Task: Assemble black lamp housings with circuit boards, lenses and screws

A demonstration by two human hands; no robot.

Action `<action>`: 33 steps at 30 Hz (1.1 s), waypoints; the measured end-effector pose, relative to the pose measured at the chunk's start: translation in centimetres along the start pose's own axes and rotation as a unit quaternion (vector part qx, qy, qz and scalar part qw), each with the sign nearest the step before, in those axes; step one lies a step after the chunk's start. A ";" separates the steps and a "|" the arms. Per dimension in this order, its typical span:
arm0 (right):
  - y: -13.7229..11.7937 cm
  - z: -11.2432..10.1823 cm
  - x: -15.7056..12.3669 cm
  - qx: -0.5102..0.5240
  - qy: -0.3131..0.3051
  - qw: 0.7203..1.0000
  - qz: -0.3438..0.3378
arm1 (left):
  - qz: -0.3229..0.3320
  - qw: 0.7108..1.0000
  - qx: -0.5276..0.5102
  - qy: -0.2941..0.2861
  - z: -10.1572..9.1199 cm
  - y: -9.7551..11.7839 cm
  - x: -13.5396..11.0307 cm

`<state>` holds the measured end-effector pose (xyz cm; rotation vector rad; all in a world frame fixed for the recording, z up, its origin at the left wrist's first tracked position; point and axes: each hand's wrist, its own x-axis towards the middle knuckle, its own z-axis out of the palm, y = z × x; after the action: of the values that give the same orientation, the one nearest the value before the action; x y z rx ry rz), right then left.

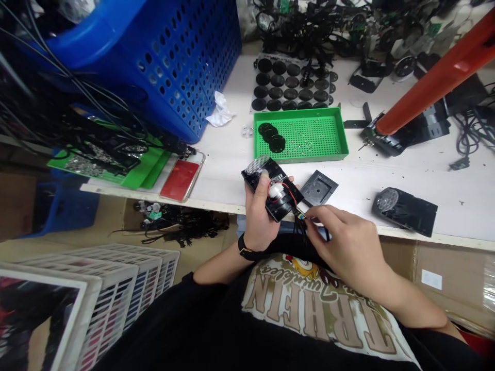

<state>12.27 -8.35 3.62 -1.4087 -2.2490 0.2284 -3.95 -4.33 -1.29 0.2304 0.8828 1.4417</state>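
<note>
**Two hands on one wired housing**

We are gripping a black plastic housing in the left hand, just above the table edge, with the grille end pointing away from us. In the head view, the thumb is pressing on the housing's face while the other fingers curl behind it. The right hand is pinching a small connector at the end of a wire bundle, its fingers drawn close together. Red and black leads are looping around a white component inside the housing. We are judging this to be the wiring step, and the next move appears to call for a steady, square push on the connector.

Nearby we are counting one further housing, one square black plate, and one green perforated tray holding about three black discs. Beyond it, a sheet of roughly two dozen discs is lying on the table.
</note>
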 end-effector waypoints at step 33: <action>4.4 1.1 4.4 0.318 0.003 0.947 -0.034 | -0.022 1.000 0.011 -0.016 -0.2 -0.2 1.3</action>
<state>13.76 -2.33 2.32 -0.9751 -1.9471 0.8383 -4.10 -3.27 -2.04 0.2486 0.8739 1.3838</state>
